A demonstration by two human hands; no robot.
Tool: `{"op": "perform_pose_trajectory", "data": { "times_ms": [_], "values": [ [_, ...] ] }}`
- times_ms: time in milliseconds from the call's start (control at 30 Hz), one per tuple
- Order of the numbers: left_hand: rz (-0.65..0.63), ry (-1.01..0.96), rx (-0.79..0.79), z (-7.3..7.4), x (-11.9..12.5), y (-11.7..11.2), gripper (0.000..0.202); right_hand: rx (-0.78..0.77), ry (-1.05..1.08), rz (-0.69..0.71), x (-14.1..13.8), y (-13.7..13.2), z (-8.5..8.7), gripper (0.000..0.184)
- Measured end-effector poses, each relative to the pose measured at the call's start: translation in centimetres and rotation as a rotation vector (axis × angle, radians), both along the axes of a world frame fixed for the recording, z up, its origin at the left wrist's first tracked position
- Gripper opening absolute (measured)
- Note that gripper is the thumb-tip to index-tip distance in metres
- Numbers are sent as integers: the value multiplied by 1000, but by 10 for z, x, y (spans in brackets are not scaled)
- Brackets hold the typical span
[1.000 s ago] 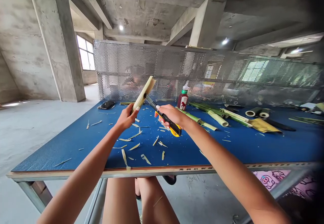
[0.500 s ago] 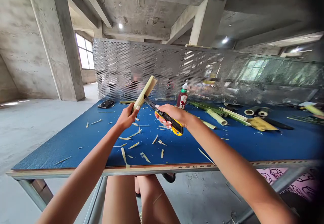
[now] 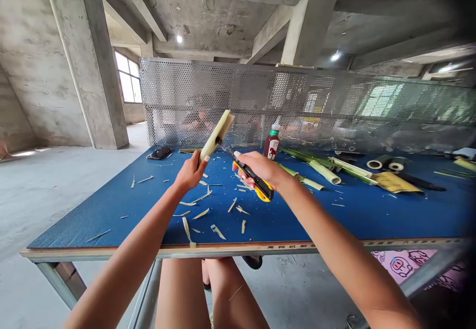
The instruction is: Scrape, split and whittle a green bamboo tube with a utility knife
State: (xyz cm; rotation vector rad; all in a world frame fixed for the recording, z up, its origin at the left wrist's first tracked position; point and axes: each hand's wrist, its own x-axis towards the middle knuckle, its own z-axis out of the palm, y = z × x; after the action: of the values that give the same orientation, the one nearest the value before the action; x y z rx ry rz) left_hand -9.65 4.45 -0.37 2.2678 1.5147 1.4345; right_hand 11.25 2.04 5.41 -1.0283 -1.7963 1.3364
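My left hand (image 3: 191, 170) is closed around the lower end of a pale split bamboo piece (image 3: 215, 137), which tilts up and to the right above the table. In my right hand (image 3: 256, 168) is a black and yellow utility knife (image 3: 258, 183). Its blade end points up and left and meets the bamboo piece near a dark spot on its edge; the exact contact is too small to make out. Thin bamboo shavings (image 3: 201, 213) lie scattered on the blue tabletop (image 3: 130, 205) beneath both hands.
A dark red bottle (image 3: 271, 143) stands behind my right hand. To the right lie bamboo tubes (image 3: 325, 171), a sandpaper sheet (image 3: 397, 182) and dark rolls (image 3: 383, 162). A phone (image 3: 159, 153) rests at the back left. A perforated metal screen (image 3: 245, 86) borders the far edge.
The view has shifted slightly, so everything sits a little further right. Both hands keep their grips, and the knife stays against the bamboo piece with little visible movement.
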Motion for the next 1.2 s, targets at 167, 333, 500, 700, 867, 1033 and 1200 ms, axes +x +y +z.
{"op": "perform_pose_trajectory", "data": {
  "times_ms": [167, 333, 500, 700, 867, 1033, 1200],
  "values": [
    [-82, -234, -71, 2, 2, 0, 33, 250, -66, -112, 5, -7, 12, 33],
    [-162, -277, -39, 4, 3, -3, 32, 197, -143, -34, 0, -1, 13, 33],
    [-191, -256, -31, 4, 2, -5, 30, 151, -132, 15, 1, 7, 10, 33],
    [-171, -190, -63, 6, 2, -8, 30, 89, -169, 65, 8, 8, 15, 33],
    [-133, -177, -62, 7, 2, -9, 32, 7, -169, 104, 8, 7, 21, 34],
    [-93, -116, -47, 7, -1, -10, 33, -32, -177, 136, 11, 13, 21, 34],
    [-158, -179, -72, 6, 2, -9, 35, -121, -129, 200, 18, 16, 17, 36]
  ]
}}
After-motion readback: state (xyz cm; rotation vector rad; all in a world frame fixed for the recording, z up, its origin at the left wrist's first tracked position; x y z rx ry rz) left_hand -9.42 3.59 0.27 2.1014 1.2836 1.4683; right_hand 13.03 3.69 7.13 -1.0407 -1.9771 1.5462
